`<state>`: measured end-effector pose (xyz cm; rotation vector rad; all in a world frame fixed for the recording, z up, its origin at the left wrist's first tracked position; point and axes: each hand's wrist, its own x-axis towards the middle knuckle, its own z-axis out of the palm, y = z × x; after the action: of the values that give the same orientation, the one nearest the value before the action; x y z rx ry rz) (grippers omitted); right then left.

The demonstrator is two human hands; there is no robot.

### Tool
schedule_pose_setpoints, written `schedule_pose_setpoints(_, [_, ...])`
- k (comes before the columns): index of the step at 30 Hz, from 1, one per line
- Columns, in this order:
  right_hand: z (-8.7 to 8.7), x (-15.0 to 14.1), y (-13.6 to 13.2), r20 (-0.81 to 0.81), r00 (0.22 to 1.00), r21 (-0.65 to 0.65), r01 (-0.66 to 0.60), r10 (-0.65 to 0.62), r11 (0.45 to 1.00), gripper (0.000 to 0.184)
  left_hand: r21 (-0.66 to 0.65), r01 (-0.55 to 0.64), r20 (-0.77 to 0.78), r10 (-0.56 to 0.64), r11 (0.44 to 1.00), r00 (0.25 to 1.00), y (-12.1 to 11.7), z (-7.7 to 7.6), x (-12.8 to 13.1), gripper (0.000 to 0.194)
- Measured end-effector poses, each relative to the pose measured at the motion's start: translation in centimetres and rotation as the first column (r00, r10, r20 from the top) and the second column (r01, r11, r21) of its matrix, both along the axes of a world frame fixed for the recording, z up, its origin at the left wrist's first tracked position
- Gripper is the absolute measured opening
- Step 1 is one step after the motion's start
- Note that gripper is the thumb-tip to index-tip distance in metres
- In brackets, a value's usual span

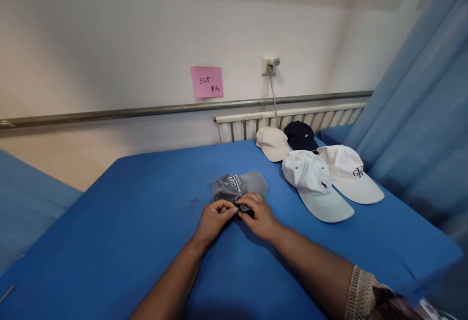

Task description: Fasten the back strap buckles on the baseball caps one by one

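Observation:
A grey baseball cap with white lettering lies on the blue-covered table, its brim toward the right. At the cap's near edge, my right hand is closed, with a small black piece between thumb and fingers. My left hand pinches at the left end of that same piece, thumb and forefinger together. Whether the black piece is part of the cap or separate, I cannot tell. The hands hide the near side of the cap.
Right of my hands lie a pale cap with a small dark emblem, a white cap with black letters, a beige cap and a navy cap. Behind stand a radiator and metal rail; a blue curtain hangs right.

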<state>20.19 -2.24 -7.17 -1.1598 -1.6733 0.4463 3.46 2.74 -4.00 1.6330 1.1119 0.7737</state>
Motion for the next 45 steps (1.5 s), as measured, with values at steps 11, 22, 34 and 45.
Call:
schedule_pose_setpoints(11, [-0.4, 1.1, 0.5, -0.244, 0.968, -0.036, 0.055, -0.062, 0.998, 0.017, 0.164, -0.444, 0.12, 0.429, 0.881, 0.895, 2.6, -0.9, -3.5, 0.041])
schedule_pose_setpoints(22, [-3.0, 4.7, 4.3, -0.618, 0.569, -0.516, 0.227, -0.542, 0.826, 0.062, 0.126, -0.691, 0.11, 0.682, 0.712, 0.723, 4.8, -1.5, -5.6, 0.039])
schedule_pose_setpoints(34, [-1.2, 4.5, 2.8, -0.918, 0.284, -0.362, -0.311, -0.278, 0.879, 0.018, 0.449, -0.746, 0.296, 0.706, 0.492, 0.643, 1.6, 0.7, -4.6, 0.049])
schedule_pose_setpoints(45, [0.1, 1.7, 0.6, -0.977, 0.103, -0.213, -0.535, -0.187, 0.817, 0.038, -0.233, -0.069, 0.542, 0.189, 0.97, 0.819, -0.9, 1.1, -0.3, 0.048])
